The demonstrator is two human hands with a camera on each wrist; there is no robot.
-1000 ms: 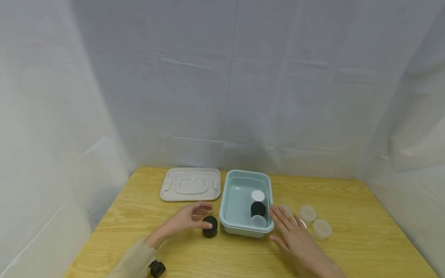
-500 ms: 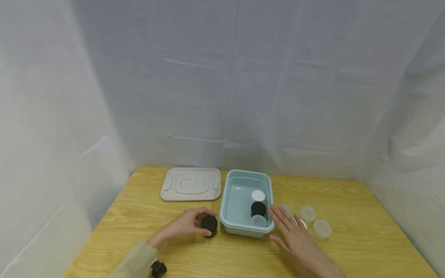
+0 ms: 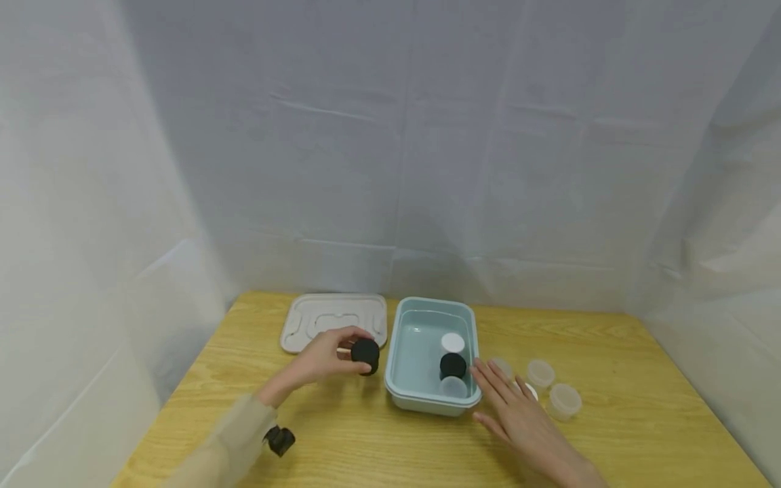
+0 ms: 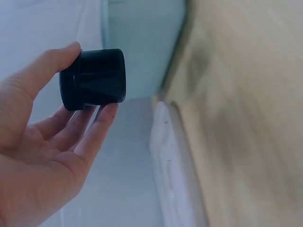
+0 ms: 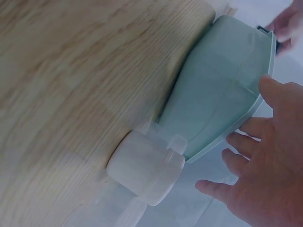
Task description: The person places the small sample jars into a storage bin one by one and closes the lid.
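Left hand (image 3: pixel 323 359) pinches black jar (image 3: pixel 365 353) aloft just beside blue tub (image 3: pixel 398 396); right hand (image 3: pixel 518 417), fingers spread, rests beside its other wall, seemingly steadying it.

Legible text, labels, brands, numbers, signs: none on any item or surface in view.

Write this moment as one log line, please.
left hand: holds black jar lifted | right hand: open beside teal bin | table

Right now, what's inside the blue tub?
Inside the blue tub: a white-lidded jar, a black jar and a clear jar along its right side. The near wall hides their bases.
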